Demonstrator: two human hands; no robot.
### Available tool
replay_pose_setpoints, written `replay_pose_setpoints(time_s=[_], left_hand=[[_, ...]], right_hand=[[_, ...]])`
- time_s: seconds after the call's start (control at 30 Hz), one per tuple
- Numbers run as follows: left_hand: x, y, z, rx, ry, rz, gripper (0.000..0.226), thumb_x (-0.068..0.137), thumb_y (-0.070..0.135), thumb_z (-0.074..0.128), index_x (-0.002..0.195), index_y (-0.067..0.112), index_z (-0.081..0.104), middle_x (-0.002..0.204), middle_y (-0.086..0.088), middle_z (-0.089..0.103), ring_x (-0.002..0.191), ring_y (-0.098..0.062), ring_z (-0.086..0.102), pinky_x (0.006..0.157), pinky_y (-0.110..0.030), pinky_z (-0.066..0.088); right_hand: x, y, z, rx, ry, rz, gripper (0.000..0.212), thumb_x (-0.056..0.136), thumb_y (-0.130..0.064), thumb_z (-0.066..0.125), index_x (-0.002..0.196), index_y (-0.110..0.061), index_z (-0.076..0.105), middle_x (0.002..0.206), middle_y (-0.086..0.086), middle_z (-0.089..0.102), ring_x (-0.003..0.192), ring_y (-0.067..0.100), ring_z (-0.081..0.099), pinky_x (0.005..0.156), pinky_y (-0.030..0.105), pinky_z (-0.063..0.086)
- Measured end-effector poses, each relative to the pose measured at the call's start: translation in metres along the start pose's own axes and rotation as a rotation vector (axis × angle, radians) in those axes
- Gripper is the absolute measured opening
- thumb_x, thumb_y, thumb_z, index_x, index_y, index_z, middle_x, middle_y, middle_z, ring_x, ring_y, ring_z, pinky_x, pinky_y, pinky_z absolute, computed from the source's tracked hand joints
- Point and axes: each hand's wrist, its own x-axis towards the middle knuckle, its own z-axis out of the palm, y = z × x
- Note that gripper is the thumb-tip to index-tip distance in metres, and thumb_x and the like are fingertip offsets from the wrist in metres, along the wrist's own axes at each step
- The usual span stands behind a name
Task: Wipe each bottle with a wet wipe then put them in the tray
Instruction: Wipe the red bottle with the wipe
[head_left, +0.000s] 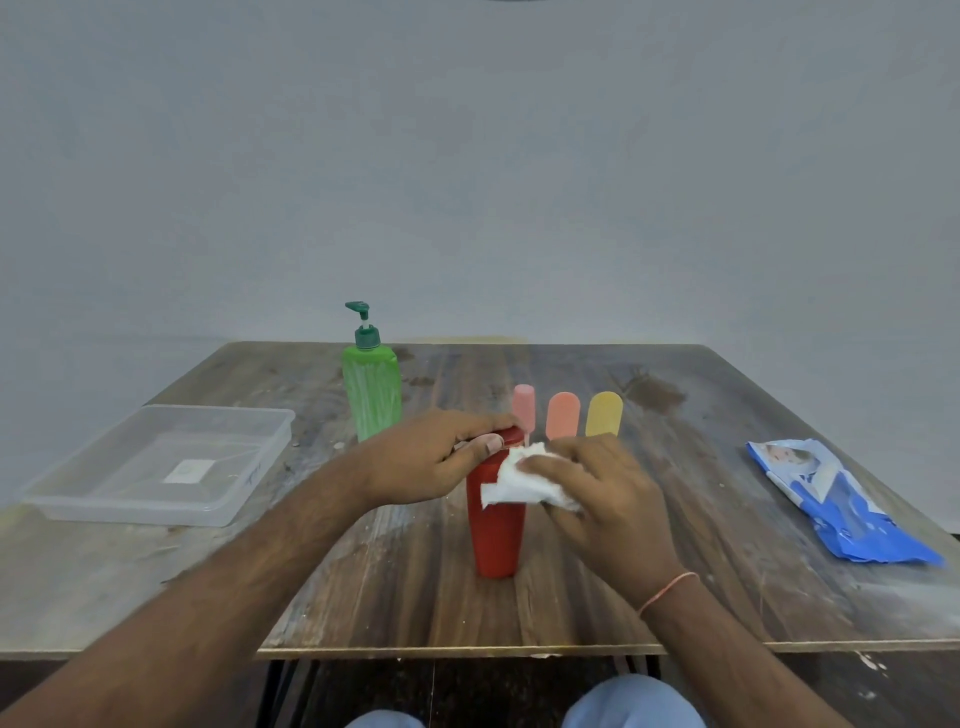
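Observation:
A red bottle (494, 535) stands upright near the middle of the wooden table (395, 587). My left hand (431, 457) grips its red cap from above. My right hand (602, 493) presses a crumpled white wet wipe (519, 480) against the bottle's upper right side. Behind the hands stand a pink bottle (523, 405), an orange bottle (563, 415) and a yellow bottle (604, 413), their lower parts hidden. A green pump bottle (372, 389) stands further left. The clear plastic tray (249, 483) lies at the left with no bottle in it.
A blue and white wet wipe pack (831, 499) lies at the right side of the table. The table's front edge runs just below my forearms, with my knees under it. A plain grey wall rises behind the table.

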Motion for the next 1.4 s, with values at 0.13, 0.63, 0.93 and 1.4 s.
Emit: replay_pose_setpoints(time_s=[0.13,0.63,0.93,1.4], left_hand=[[0.001,0.001,0.000,0.005,0.018,0.016,0.047,0.113,0.044,0.034,0.155,0.030,0.050,0.144,0.019,0.063,0.125,0.006,0.058,0.105,-0.025,0.049],[0.000,-0.003,0.004,-0.032,0.031,0.039,0.046,0.114,0.043,0.033,0.155,0.031,0.050,0.138,0.029,0.059,0.123,0.016,0.053,0.102,-0.015,0.044],[0.000,-0.015,0.005,-0.151,0.069,-0.010,0.046,0.107,0.037,0.058,0.152,0.034,0.049,0.130,0.021,0.058,0.117,-0.001,0.059,0.089,-0.013,0.050],[0.069,-0.050,0.001,-0.215,0.415,-0.292,0.037,0.101,0.021,0.068,0.137,0.027,0.062,0.118,0.016,0.064,0.102,-0.005,0.061,0.082,-0.016,0.048]], right_hand=[[-0.001,0.003,0.006,0.137,0.003,0.102,0.024,0.095,-0.027,0.079,0.119,-0.023,0.078,0.118,-0.005,0.076,0.107,0.016,0.067,0.091,0.026,0.053],[-0.065,0.018,0.030,0.434,-0.530,0.348,0.028,0.084,-0.038,0.067,0.109,-0.049,0.072,0.096,-0.016,0.067,0.098,0.005,0.061,0.079,0.022,0.052],[-0.066,0.017,0.028,0.591,-0.426,0.518,0.029,0.078,-0.036,0.074,0.103,-0.052,0.078,0.101,-0.018,0.076,0.099,0.009,0.071,0.082,0.036,0.061],[-0.058,0.016,0.021,0.758,-0.331,0.559,0.019,0.086,-0.033,0.083,0.097,-0.049,0.081,0.093,-0.022,0.080,0.094,0.007,0.077,0.080,0.019,0.057]])
